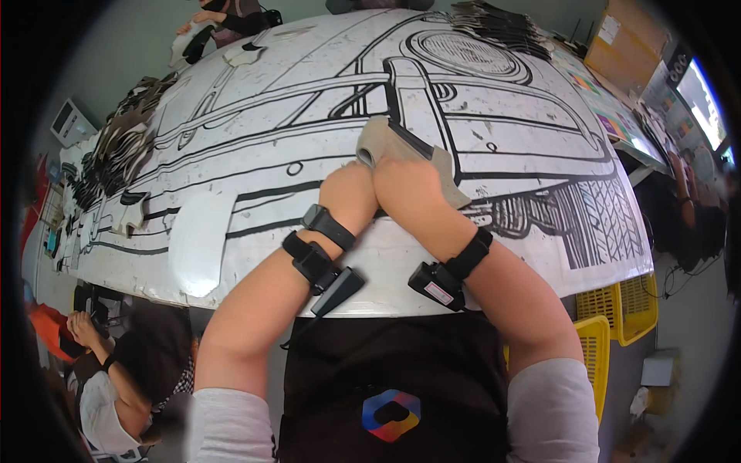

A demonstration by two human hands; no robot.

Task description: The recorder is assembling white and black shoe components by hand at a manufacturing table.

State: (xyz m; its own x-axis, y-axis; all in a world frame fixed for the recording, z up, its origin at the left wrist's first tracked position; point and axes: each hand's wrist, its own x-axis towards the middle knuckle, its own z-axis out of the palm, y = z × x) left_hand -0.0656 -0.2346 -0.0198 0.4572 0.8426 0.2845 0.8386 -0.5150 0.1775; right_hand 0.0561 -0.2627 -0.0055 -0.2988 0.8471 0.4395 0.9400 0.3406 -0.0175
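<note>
Both hands are together over the middle of the table, working on a beige suede-like shoe upper [375, 134] with a dark strip along one edge. My left hand [349, 191] is closed, its knuckles against the lower left of the upper. Pressed beside it, my right hand [407, 185] is curled over the middle of the piece. Part of the upper extends past the right hand on its right side. The fingertips of both hands are hidden behind the knuckles. Black straps with small devices are around both wrists.
The white table [270, 174] bears a black line drawing. Dark cut pieces [123, 147] pile up at its left edge, and another stack [502, 27] lies at the far right. Yellow crates [617, 309] stand below on the right. Other people sit at left [116, 386], far left and right.
</note>
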